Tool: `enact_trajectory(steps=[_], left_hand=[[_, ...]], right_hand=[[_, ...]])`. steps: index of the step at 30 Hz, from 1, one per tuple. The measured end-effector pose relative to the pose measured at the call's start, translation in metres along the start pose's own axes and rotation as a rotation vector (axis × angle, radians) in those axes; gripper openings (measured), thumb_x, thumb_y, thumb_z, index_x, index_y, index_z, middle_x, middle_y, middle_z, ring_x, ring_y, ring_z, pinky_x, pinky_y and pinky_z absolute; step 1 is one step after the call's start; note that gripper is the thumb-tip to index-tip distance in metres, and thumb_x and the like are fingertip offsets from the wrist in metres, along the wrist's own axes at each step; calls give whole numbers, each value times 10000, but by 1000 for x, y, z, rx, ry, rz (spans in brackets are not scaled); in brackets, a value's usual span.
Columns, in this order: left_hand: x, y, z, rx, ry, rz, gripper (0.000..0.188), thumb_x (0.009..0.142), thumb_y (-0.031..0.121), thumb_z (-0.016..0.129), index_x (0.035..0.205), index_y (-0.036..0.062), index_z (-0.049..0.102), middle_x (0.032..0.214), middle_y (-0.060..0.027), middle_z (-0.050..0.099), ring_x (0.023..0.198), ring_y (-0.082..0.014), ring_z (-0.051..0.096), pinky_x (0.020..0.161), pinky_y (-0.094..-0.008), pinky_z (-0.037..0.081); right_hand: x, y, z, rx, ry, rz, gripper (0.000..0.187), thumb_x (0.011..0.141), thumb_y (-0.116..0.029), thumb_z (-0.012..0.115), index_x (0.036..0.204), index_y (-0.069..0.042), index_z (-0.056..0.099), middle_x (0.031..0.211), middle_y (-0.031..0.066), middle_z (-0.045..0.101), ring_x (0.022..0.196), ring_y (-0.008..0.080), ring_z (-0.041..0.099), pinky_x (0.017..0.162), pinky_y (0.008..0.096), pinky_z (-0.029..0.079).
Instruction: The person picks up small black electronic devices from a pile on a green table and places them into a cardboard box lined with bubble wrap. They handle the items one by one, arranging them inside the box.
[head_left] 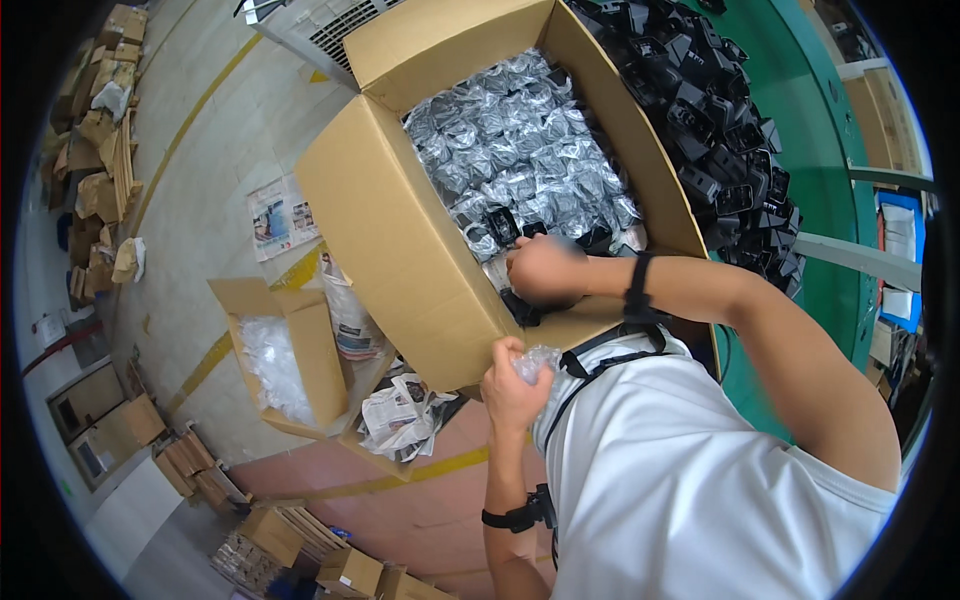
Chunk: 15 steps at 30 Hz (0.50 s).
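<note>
A large open cardboard box [375, 220] stands in front of me, filled with rows of clear plastic-wrapped pieces [510, 140]. My right hand [548, 272] reaches into its near end, fingers curled, partly blurred. Whatever those fingers may hold is hidden. Unwrapped black plastic parts [502, 222] lie beside the fingertips, and another black part [520, 308] is below the hand. Close to my body, outside the box's near edge, my left hand [510, 388] is closed around crumpled clear plastic bags [537, 364].
Right of the box, a heap of black plastic parts [700, 110] covers a green table [800, 110]. A smaller carton with clear plastic bags [275, 365] and crumpled newspaper [400, 415] sit at left. Stacked cartons [100, 190] line the far left.
</note>
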<state>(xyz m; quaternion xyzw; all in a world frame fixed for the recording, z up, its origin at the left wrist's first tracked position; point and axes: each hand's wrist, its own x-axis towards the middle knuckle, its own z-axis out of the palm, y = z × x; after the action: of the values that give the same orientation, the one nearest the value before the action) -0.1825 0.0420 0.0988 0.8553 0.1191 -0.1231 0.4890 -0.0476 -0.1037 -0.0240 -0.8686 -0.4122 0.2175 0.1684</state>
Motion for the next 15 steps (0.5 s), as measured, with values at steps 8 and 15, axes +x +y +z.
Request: enact_trajectory(steps=[8, 15], left_hand=[[29, 6, 10, 248, -69, 159, 289, 764, 195, 730, 972, 51, 591, 765, -168, 625, 694, -370, 615, 618, -441, 470], [29, 4, 12, 174, -43, 195, 182, 790, 154, 704, 869, 25, 604, 842, -169, 607, 761, -374, 601, 660, -431, 471]], right_hand=[[-56, -25, -85, 840, -114, 72, 183, 832, -185, 688, 856, -6, 717, 836, 113, 690, 778, 251, 655, 714, 330, 502], [-47, 21, -63, 1156, -168, 322, 228, 867, -216, 677, 860, 8, 721, 688, 34, 670, 628, 87, 586, 593, 256, 470]])
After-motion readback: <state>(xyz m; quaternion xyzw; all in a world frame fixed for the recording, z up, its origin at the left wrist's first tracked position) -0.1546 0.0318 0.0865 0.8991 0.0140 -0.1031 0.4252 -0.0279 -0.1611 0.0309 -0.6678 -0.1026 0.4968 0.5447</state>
